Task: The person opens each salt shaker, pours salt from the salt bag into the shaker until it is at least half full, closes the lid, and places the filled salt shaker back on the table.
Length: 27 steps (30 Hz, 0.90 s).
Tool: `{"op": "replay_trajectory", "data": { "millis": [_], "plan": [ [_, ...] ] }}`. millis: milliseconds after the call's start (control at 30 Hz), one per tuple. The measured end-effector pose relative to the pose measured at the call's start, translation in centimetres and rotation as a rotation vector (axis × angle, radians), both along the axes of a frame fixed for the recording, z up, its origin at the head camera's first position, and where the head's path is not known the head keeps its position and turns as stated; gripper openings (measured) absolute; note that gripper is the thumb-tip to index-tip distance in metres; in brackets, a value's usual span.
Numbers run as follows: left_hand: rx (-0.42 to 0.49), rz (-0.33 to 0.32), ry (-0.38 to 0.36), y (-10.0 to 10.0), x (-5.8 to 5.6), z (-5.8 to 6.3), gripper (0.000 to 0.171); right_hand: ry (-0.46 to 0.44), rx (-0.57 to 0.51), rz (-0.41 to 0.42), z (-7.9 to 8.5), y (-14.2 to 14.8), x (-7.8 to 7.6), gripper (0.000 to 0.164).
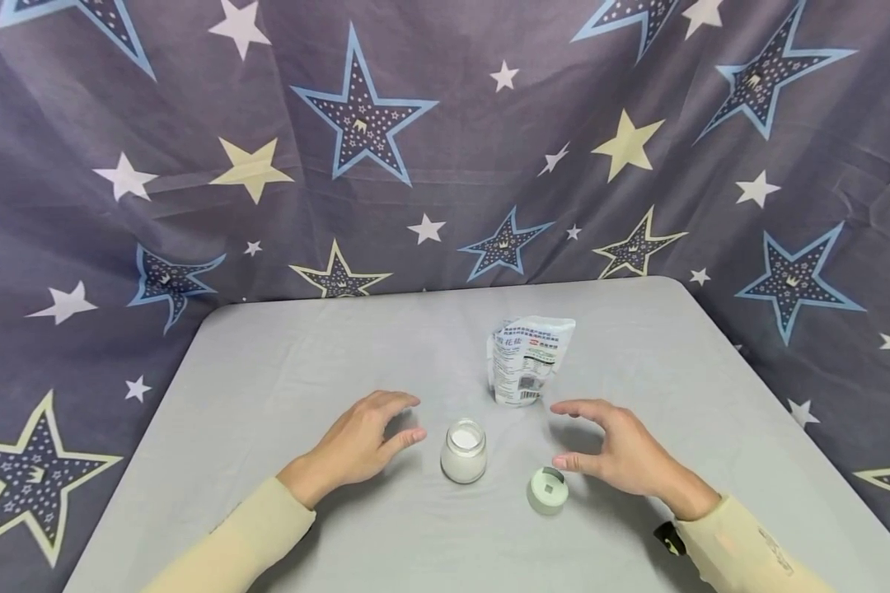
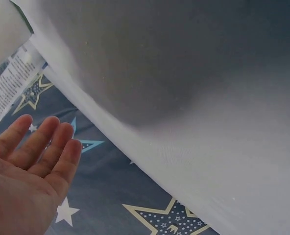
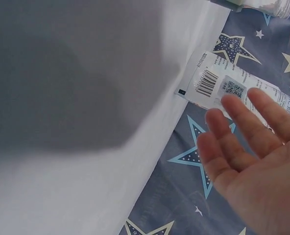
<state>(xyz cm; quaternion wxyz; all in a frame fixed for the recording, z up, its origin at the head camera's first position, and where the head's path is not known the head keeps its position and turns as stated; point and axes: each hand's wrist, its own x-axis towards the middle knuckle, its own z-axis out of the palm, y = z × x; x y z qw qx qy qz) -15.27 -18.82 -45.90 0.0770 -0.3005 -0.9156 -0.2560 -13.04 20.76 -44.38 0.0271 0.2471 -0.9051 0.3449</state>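
Observation:
A glass jar [image 1: 463, 453] with white contents stands uncapped between the two hands. To its left is my left hand [image 1: 367, 436], fingers relaxed, thumb apart from them, holding nothing. On the other side, my right hand [image 1: 611, 445] hovers with its thumb tip right by a pale green lid [image 1: 547, 489], its fingers loosely extended and nothing gripped. Behind the jar stands a white printed pouch [image 1: 530, 362]; in the right wrist view the pouch [image 3: 233, 85] shows its barcode and QR code beyond the fingers.
A grey cloth covers the table [image 1: 282, 371]. A dark curtain [image 1: 445, 206] patterned with stars hangs along the back and sides. Beside the right sleeve lies a small black and yellow item [image 1: 669, 538].

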Motion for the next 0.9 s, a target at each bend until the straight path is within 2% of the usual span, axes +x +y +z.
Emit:
{"op": "replay_trajectory", "data": {
  "millis": [200, 700, 900],
  "plan": [
    [-0.009, 0.005, -0.02, 0.0, 0.1, -0.1, 0.055, 0.004, -0.009, 0.05, -0.1, 0.3, 0.5, 0.073],
    [-0.015, 0.004, -0.045, 0.1, 0.2, 0.0, 0.057, -0.017, -0.014, 0.067, -0.5, 0.6, 1.3, 0.079],
    [-0.012, 0.001, -0.033, 0.1, 0.3, 0.1, 0.056, -0.011, -0.022, 0.079, -0.6, 0.7, 1.7, 0.08]
  ]
}}
